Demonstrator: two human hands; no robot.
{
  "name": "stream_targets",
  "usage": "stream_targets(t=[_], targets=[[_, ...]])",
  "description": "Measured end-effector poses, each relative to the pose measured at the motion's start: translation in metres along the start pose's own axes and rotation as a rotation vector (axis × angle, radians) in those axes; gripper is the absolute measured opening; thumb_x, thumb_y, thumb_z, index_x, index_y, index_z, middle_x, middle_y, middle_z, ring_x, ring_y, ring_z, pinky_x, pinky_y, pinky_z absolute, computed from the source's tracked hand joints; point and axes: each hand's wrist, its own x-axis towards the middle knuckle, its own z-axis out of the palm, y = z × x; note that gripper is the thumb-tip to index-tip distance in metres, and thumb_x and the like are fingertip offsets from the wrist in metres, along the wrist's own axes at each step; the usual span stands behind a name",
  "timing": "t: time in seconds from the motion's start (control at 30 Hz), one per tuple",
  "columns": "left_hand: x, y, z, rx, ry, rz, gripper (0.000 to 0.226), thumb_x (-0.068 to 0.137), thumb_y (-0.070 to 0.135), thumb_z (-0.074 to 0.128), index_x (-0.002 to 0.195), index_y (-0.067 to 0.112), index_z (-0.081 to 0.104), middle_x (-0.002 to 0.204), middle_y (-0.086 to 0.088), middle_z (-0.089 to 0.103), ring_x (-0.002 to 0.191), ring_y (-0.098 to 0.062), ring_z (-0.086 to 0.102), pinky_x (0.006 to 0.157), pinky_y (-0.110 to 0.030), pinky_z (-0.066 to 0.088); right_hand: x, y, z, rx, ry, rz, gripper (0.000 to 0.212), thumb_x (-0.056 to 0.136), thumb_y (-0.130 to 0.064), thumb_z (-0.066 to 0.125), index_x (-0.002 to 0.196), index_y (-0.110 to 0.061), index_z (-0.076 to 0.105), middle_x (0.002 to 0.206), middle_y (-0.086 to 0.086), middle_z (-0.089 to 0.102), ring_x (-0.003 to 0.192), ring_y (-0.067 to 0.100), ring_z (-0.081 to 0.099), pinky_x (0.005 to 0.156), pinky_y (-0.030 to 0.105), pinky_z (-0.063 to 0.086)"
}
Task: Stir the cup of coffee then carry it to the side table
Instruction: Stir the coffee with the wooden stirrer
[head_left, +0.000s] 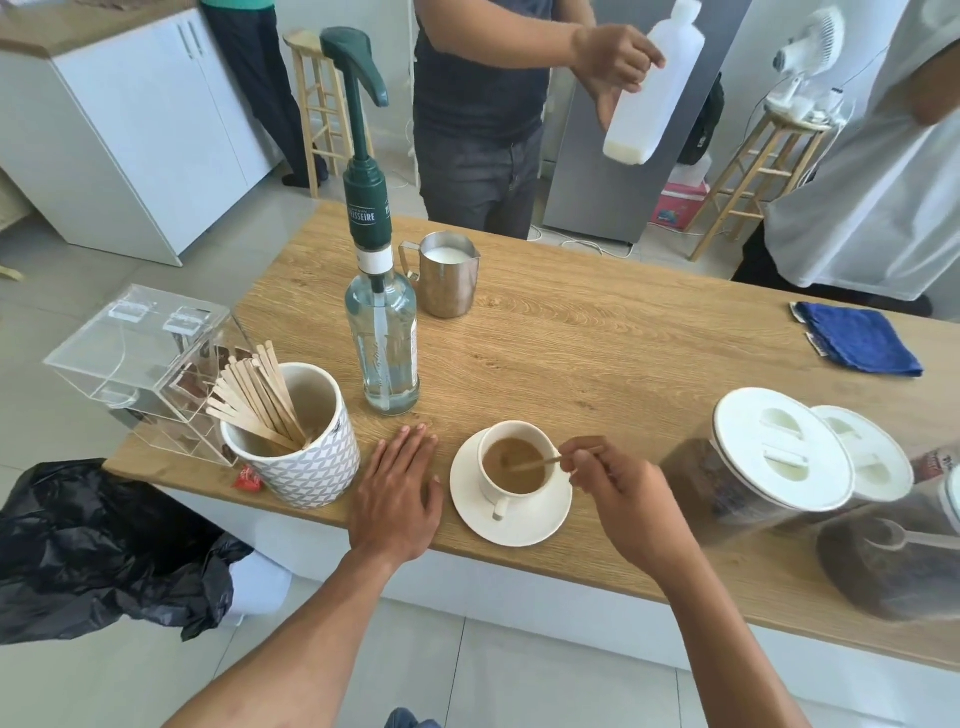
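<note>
Right hand (618, 483) pinches the stirrer (532, 463) in the cup (498, 491) (ceramic, probably sloshy); left hand (400, 488) lies flat beside. Safest hold: saucer (540, 519) rim under that pinch.

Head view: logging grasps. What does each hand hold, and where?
Right hand pinches the wooden stirrer by its upper end. Left hand lies flat on the table, holding nothing.

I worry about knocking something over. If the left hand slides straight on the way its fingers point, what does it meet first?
Probably the base of the syrup bottle, which stands just ahead of the left hand. It may catch only the outer fingers; depth is unclear.
</note>
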Motion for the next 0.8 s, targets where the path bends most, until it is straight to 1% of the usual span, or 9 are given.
stream_targets(t=[0.07, 0.17, 0.3, 0.4, 0.47, 0.57, 0.67, 0.73, 0.8], targets=[[0.001, 0.001, 0.000, 0.002, 0.003, -0.003, 0.055, 0.097, 0.038, 0.033, 0.146, 0.018, 0.048, 0.155, 0.001, 0.042, 0.148, -0.016, 0.031, 0.122, -0.043, 0.023, 0.000, 0.000, -0.004, 0.026, 0.016, 0.009, 0.020, 0.099, -0.018, 0.050, 0.093, -0.027, 0.067, 0.077, -0.017, 0.070, 0.076, -0.001, 0.066, 0.073, 0.024, 0.052], [0.001, 0.000, 0.000, 0.010, -0.003, -0.003, 0.055, 0.097, 0.038, 0.033, 0.146, 0.018, 0.048, 0.155, 0.001, 0.042, 0.148, -0.016, 0.031, 0.122, -0.042, 0.022, 0.002, -0.003, -0.009, 0.037, 0.046, -0.012, 0.020, 0.100, -0.019, 0.050, 0.096, -0.031, 0.066, 0.082, -0.014, 0.071, 0.076, -0.004, 0.066, 0.072, 0.019, 0.051], [0.000, 0.000, 0.000, 0.003, -0.005, -0.003, 0.055, 0.097, 0.038, 0.034, 0.146, 0.017, 0.048, 0.155, 0.001, 0.043, 0.148, -0.016, 0.031, 0.122, -0.042, 0.021, -0.003, -0.003, -0.011, -0.028, -0.055, -0.032, 0.020, 0.099, -0.019, 0.053, 0.099, -0.032, 0.067, 0.085, -0.018, 0.072, 0.078, -0.005, 0.066, 0.070, 0.013, 0.049], [0.000, 0.000, 0.001, 0.009, -0.005, -0.006, 0.055, 0.097, 0.039, 0.033, 0.146, 0.018, 0.047, 0.155, 0.001, 0.041, 0.148, -0.015, 0.029, 0.123, -0.041, 0.020, -0.001, -0.001, -0.017, -0.035, 0.018, -0.026, 0.021, 0.099, -0.019, 0.052, 0.094, -0.032, 0.066, 0.080, -0.020, 0.071, 0.078, -0.006, 0.066, 0.067, 0.012, 0.047], [0.000, -0.002, 0.001, 0.015, -0.012, -0.008, 0.055, 0.098, 0.040, 0.032, 0.147, 0.019, 0.047, 0.156, 0.002, 0.041, 0.148, -0.015, 0.029, 0.123, -0.041, 0.020, 0.001, -0.005, -0.014, -0.053, 0.007, -0.049, 0.020, 0.099, -0.021, 0.052, 0.096, -0.035, 0.065, 0.081, -0.021, 0.071, 0.079, -0.007, 0.065, 0.066, 0.011, 0.047], [0.000, -0.001, 0.001, 0.020, -0.014, -0.004, 0.056, 0.098, 0.041, 0.029, 0.146, 0.019, 0.048, 0.156, 0.002, 0.041, 0.148, -0.015, 0.029, 0.123, -0.041, 0.021, -0.001, -0.010, -0.007, -0.051, -0.076, -0.049, 0.020, 0.099, -0.021, 0.051, 0.095, -0.033, 0.067, 0.081, -0.020, 0.071, 0.081, -0.004, 0.066, 0.071, 0.015, 0.049], [0.001, 0.000, 0.001, 0.012, -0.003, -0.001, 0.056, 0.098, 0.040, 0.030, 0.145, 0.018, 0.049, 0.155, 0.002, 0.043, 0.148, -0.015, 0.031, 0.122, -0.041, 0.021, -0.003, -0.010, -0.012, -0.023, -0.004, -0.063, 0.020, 0.099, -0.021, 0.052, 0.094, -0.034, 0.066, 0.081, -0.019, 0.071, 0.081, -0.001, 0.067, 0.073, 0.019, 0.051], [0.001, -0.001, 0.001, 0.005, 0.000, -0.001, 0.055, 0.098, 0.040, 0.031, 0.144, 0.017, 0.050, 0.154, 0.001, 0.044, 0.147, -0.016, 0.032, 0.122, -0.041, 0.021, -0.005, -0.011, -0.014, -0.031, -0.004, -0.072, 0.019, 0.098, -0.023, 0.053, 0.097, -0.038, 0.064, 0.085, -0.019, 0.072, 0.081, -0.003, 0.067, 0.071, 0.015, 0.050], [-0.001, -0.001, 0.001, 0.000, -0.001, -0.001, 0.055, 0.097, 0.039, 0.032, 0.144, 0.016, 0.051, 0.153, 0.000, 0.045, 0.147, -0.016, 0.033, 0.122, -0.041, 0.021, -0.009, -0.010, -0.011, -0.076, -0.062, -0.074, 0.019, 0.098, -0.024, 0.054, 0.100, -0.039, 0.065, 0.087, -0.017, 0.072, 0.081, -0.005, 0.067, 0.069, 0.009, 0.046]])
